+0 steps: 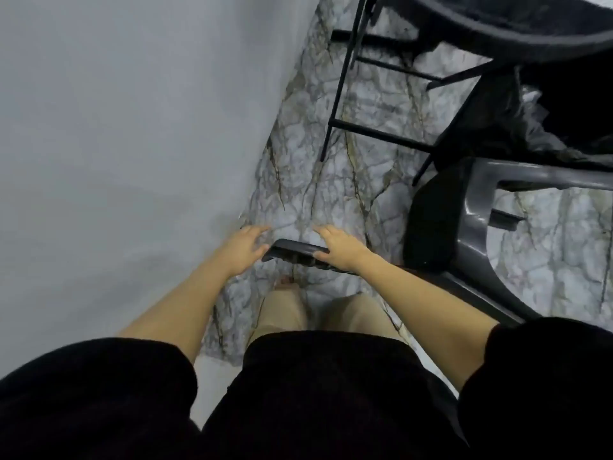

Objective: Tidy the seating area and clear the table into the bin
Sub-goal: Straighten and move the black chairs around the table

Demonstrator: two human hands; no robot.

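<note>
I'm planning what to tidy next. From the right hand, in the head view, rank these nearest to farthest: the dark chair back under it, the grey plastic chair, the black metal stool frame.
1. Dark chair back: directly under the right hand, touching it.
2. Grey plastic chair: just to the hand's right.
3. Black metal stool frame: ahead, up the marble floor.

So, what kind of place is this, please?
Probably an indoor seating corner, perhaps a cafe or a home. A dark grey plastic chair stands on a white marble-patterned floor, a black metal-legged stool or table behind it, and a plain grey wall alongside.
</note>
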